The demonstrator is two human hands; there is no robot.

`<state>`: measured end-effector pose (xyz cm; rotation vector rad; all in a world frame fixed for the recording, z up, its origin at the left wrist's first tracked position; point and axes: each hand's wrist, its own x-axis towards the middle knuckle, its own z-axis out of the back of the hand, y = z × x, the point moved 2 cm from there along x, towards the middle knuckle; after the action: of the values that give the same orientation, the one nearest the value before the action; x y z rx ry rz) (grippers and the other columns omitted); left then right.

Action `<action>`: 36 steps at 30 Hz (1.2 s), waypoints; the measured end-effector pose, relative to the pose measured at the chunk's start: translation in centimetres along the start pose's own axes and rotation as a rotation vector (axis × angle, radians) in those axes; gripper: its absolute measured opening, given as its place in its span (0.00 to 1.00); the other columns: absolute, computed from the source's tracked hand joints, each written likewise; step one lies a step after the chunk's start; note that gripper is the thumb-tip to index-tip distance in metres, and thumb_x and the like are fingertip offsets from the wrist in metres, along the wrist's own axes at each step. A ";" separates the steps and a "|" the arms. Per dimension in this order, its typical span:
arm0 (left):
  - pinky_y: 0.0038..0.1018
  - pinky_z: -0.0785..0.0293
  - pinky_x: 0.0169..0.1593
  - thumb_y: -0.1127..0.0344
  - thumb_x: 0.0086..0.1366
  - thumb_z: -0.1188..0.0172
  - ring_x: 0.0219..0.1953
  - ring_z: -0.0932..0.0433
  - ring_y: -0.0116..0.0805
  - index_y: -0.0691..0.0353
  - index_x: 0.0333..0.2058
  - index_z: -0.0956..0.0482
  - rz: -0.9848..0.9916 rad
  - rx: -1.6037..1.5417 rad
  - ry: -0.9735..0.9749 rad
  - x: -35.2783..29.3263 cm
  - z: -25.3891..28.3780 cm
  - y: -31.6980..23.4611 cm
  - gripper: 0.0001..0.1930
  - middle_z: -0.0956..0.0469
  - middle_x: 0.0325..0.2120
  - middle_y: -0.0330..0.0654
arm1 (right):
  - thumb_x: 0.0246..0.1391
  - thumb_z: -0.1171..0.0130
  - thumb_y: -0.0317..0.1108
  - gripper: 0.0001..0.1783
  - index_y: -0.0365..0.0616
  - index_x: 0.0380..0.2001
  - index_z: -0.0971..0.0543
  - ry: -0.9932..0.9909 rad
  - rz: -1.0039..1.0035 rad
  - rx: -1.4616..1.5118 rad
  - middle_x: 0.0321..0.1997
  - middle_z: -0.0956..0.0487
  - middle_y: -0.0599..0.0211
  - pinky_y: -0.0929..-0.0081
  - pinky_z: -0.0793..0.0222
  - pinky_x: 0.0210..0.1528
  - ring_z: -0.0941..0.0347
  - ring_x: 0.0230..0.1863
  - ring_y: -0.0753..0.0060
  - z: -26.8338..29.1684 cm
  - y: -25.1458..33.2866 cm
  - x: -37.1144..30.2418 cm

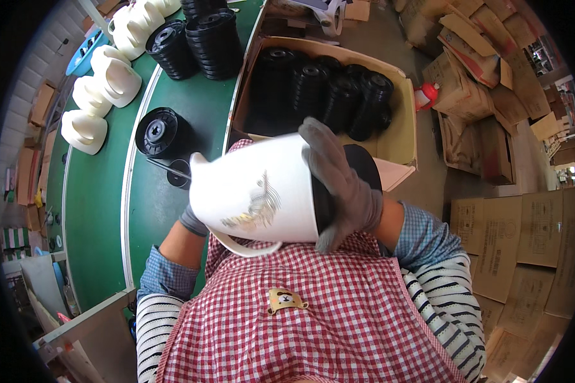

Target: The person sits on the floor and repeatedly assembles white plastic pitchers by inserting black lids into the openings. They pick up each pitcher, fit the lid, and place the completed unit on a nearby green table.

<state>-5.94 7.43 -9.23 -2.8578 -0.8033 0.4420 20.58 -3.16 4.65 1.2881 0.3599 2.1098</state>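
Observation:
A white jug point(249, 191) with a feather print lies on its side in the air in front of my apron. Its spout points left and its handle point(246, 247) hangs below. At the jug's right end sits a black base point(324, 207). My right hand point(342, 185), in a grey glove, is closed over that base, fingers at the rim above and thumb below. Behind the spout end is my left hand point(193, 222), also gloved; the jug hides its fingers, but it supports that end.
On the green workbench point(96, 210) are stacked black bases point(214, 45), a single black base point(163, 131) and a row of white jug tops point(118, 80). A carton point(406, 121) of black parts stands ahead. Brown boxes point(511, 242) are piled at the right.

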 end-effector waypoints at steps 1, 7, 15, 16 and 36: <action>0.43 0.27 0.60 0.17 0.62 0.62 0.55 0.23 0.50 0.68 0.62 0.29 0.027 -0.038 -0.043 0.3 0.5 0.8 0.55 0.24 0.57 0.54 | 0.48 0.41 0.75 0.61 0.46 0.75 0.45 0.006 0.005 -0.021 0.77 0.48 0.43 0.38 0.64 0.75 0.59 0.79 0.39 -0.4 0.4 -1.1; 0.53 0.34 0.65 0.13 0.56 0.66 0.63 0.31 0.58 0.64 0.69 0.39 -0.021 0.086 0.028 0.5 -1.2 -0.6 0.60 0.34 0.65 0.57 | 0.71 0.52 0.44 0.37 0.42 0.75 0.50 -0.060 -0.470 0.334 0.75 0.43 0.47 0.62 0.53 0.77 0.48 0.76 0.50 0.4 -6.2 -0.6; 0.48 0.30 0.64 0.22 0.65 0.59 0.61 0.26 0.54 0.66 0.67 0.35 0.232 -0.259 0.157 1.3 -1.5 3.0 0.51 0.30 0.63 0.58 | 0.56 0.41 0.62 0.53 0.47 0.75 0.49 0.101 -0.156 -0.128 0.77 0.49 0.46 0.52 0.52 0.76 0.49 0.76 0.45 1.4 2.2 -0.4; 0.46 0.30 0.64 0.23 0.66 0.59 0.61 0.26 0.51 0.67 0.66 0.33 0.177 -0.163 0.152 1.5 -1.8 3.0 0.50 0.29 0.62 0.58 | 0.55 0.41 0.63 0.54 0.47 0.75 0.48 0.035 -0.246 -0.026 0.76 0.47 0.48 0.53 0.49 0.74 0.46 0.75 0.47 1.2 2.0 -0.9; 0.36 0.23 0.51 0.65 0.51 0.32 0.45 0.18 0.48 0.64 0.46 0.22 -0.077 2.241 0.059 7.8 -12.1 5.2 0.23 0.19 0.38 0.55 | 0.69 0.52 0.53 0.32 0.41 0.66 0.31 0.084 -0.291 -0.109 0.67 0.30 0.49 0.55 0.47 0.73 0.37 0.70 0.45 -0.6 -2.0 -4.3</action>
<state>6.78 6.51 -0.77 -0.7139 -0.0235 0.5793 22.15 -4.30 0.28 1.0200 0.4339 1.9122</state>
